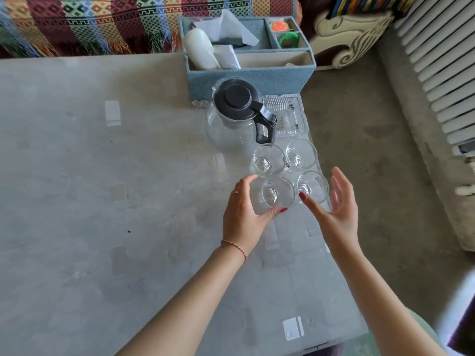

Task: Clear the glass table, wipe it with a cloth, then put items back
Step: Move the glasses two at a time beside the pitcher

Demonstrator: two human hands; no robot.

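On the glass table [102, 201] several clear drinking glasses stand together near the right edge. My left hand [244, 214] curls around the near left glass [276, 195], thumb at its front rim. My right hand [336, 206] hovers with fingers spread around the near right glass [313, 186], not gripping it. Two more glasses [268, 160] [300, 154] stand just behind. A glass jug with a black lid and handle [239, 114] stands behind them.
A clear glass tray [290, 116] lies right of the jug. A blue organizer box [249, 60] with a white bottle and papers sits at the table's far edge. A patterned sofa lies behind, a radiator at right, bare floor right of the table.
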